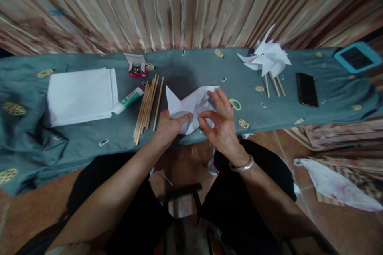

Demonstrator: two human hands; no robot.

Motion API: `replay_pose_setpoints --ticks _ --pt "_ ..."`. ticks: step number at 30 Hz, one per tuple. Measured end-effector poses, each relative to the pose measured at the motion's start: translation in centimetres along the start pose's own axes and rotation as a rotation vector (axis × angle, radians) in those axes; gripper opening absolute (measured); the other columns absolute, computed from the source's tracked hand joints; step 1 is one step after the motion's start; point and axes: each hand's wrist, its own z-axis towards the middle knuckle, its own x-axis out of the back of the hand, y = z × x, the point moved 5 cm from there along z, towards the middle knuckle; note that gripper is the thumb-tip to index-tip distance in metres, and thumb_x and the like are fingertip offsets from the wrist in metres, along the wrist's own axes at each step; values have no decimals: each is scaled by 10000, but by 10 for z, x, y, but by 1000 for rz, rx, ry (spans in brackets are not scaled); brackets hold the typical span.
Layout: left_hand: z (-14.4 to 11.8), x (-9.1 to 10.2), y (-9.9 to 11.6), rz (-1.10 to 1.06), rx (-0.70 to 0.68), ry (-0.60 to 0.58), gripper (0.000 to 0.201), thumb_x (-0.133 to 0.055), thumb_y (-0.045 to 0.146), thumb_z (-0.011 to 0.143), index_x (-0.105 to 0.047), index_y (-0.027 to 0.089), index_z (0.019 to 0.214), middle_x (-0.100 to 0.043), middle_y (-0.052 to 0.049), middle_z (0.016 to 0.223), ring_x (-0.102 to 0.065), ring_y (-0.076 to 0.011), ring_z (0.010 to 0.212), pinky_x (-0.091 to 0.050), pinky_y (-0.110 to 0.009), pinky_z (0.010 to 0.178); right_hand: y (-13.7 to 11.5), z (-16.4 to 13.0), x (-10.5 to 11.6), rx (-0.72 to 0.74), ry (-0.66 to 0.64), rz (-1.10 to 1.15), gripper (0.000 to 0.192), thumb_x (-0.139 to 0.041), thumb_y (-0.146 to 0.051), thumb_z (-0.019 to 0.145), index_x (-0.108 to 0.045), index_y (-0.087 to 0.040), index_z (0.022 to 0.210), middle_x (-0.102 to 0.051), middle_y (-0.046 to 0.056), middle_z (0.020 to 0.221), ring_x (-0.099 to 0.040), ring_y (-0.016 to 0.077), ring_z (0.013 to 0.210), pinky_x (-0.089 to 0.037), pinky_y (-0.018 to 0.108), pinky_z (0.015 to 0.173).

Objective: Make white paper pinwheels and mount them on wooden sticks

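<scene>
A white paper pinwheel, with its points partly folded in, is between my hands over the front edge of the table. My left hand grips its lower left side, thumb pressed on the paper near the middle. On the right, my right hand pinches a part of the paper by the centre between thumb and finger, its other fingers lying along the upper right edge. Whether a pin is in that pinch is hidden. Green-handled scissors lie just beyond my right hand, mostly covered by it.
Wooden sticks lie left of my hands, near a glue tube and a red box of small metal pieces. Further left is a paper stack. Finished pinwheels, a phone and a blue-framed tablet lie right.
</scene>
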Motion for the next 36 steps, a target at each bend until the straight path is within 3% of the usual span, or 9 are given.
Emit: replay_pose_setpoints --ticks 16,29,36 --pt "-3 1 2 40 -12 21 294 -851 259 506 -731 158 754 -742 -28 748 -672 -212 716 -528 -302 681 -4 0 -1 53 39 -82 148 -578 -288 906 -643 -235 783 -459 55 1497 -307 306 1466 -378 562 1118" --pt "0 1 1 60 -41 34 269 -849 243 511 -715 149 725 -733 -26 715 -668 -205 693 -519 -274 643 -7 0 -4 39 19 -71 159 -528 -292 929 -667 -285 1005 -424 15 1515 -261 316 1482 -344 604 1128" --pt "1 0 2 0 -16 30 291 -849 230 515 -741 154 774 -760 -53 810 -700 -242 785 -537 -333 747 -15 -2 1 94 39 -184 141 -555 -269 917 -644 -245 810 -488 69 1474 -335 318 1453 -405 569 1085"
